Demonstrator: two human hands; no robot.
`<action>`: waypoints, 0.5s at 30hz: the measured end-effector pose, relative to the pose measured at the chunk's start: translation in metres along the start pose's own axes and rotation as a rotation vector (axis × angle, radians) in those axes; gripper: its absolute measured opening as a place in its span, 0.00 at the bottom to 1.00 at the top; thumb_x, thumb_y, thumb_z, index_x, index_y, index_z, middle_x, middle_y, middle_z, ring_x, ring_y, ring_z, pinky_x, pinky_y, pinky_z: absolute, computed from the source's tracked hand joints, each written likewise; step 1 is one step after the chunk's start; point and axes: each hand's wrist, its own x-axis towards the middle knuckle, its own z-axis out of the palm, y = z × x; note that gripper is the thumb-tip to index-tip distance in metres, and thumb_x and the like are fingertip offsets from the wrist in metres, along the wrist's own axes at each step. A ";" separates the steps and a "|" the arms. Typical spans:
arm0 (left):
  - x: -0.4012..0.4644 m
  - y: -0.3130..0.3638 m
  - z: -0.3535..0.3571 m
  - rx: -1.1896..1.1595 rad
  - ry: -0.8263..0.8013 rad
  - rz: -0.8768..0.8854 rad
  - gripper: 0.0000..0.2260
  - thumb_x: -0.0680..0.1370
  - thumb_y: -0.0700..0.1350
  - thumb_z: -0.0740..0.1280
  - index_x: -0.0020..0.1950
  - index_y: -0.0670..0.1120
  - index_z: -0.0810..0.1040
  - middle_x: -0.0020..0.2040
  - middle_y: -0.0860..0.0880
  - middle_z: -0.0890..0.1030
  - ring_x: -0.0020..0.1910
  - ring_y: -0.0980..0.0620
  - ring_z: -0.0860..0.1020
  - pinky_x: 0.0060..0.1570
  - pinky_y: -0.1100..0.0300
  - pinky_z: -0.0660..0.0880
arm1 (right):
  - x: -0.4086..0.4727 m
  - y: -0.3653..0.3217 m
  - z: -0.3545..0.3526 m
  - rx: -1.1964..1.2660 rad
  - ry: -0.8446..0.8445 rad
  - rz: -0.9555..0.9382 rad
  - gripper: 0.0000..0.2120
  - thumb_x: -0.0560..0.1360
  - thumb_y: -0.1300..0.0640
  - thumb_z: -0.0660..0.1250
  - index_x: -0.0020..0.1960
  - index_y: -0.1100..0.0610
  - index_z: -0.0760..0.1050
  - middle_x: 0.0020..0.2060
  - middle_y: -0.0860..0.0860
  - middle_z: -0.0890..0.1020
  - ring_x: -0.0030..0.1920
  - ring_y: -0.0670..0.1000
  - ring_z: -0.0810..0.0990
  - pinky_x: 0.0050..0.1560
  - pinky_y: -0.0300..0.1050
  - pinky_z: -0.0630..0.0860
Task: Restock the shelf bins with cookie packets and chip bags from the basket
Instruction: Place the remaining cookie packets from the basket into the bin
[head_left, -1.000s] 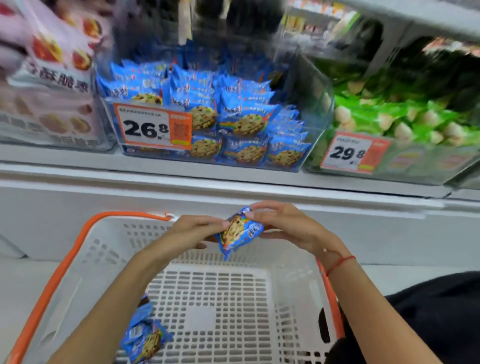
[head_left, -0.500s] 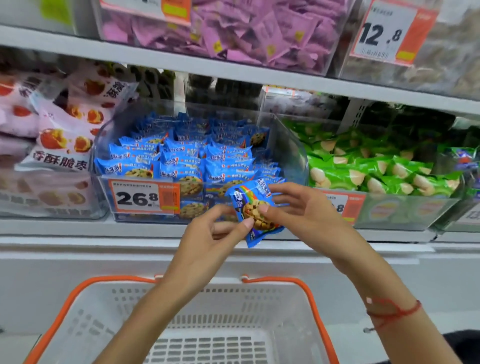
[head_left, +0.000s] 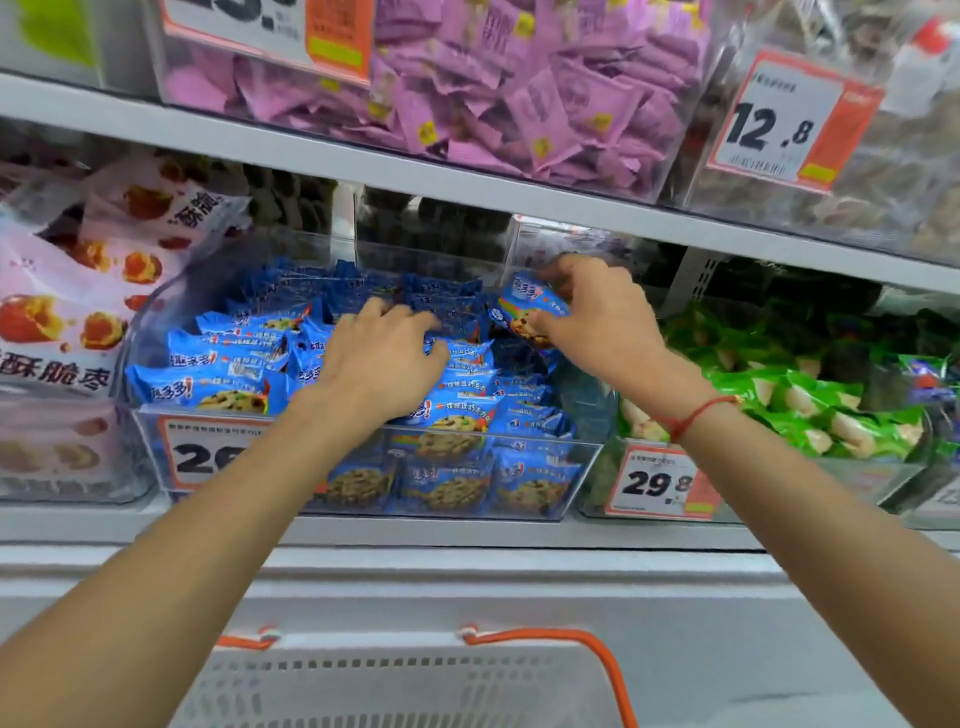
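While you are reaching both arms over the front edge of the clear bin (head_left: 363, 512), your right hand (head_left: 597, 317) is pinching one blue cookie packet (head_left: 527, 312) by its right side. A second ago you were holding that packet with both hands low over the basket (head_left: 415, 686). Now it is hanging up over the back right corner of the bin, just above the pile of blue packets (head_left: 234, 358). So this packet is almost home, but you are not letting go of it yet.

Your left hand (head_left: 384, 353) is no longer helping with the packet. It is lying flat on the pile in the middle of the bin, fingers loose, grasping nothing. It looks like you are pressing the pile down to make room.

Next to the bin's right wall, green packets (head_left: 810, 395) are sitting in their own bin. Only the far rim of the basket is showing, so you cannot tell from here how many packets are left inside.
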 end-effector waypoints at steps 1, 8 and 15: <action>0.001 -0.001 0.003 -0.017 -0.002 -0.003 0.19 0.82 0.54 0.54 0.71 0.51 0.68 0.68 0.47 0.72 0.67 0.44 0.65 0.63 0.50 0.63 | 0.008 0.000 0.007 -0.081 0.006 -0.029 0.19 0.73 0.53 0.69 0.63 0.52 0.74 0.56 0.56 0.79 0.57 0.60 0.77 0.54 0.51 0.74; -0.001 -0.004 0.006 -0.022 0.043 0.038 0.19 0.82 0.54 0.51 0.71 0.53 0.68 0.69 0.49 0.71 0.68 0.46 0.64 0.64 0.50 0.61 | 0.072 0.003 0.057 -0.346 -0.182 -0.061 0.17 0.75 0.63 0.67 0.63 0.59 0.72 0.60 0.59 0.76 0.60 0.60 0.75 0.55 0.49 0.73; 0.001 -0.008 0.013 -0.038 0.087 0.053 0.19 0.82 0.55 0.51 0.71 0.54 0.69 0.69 0.51 0.71 0.68 0.48 0.63 0.65 0.51 0.60 | 0.095 0.009 0.081 -0.289 -0.227 -0.123 0.10 0.74 0.63 0.68 0.56 0.58 0.78 0.56 0.57 0.80 0.57 0.58 0.79 0.57 0.51 0.76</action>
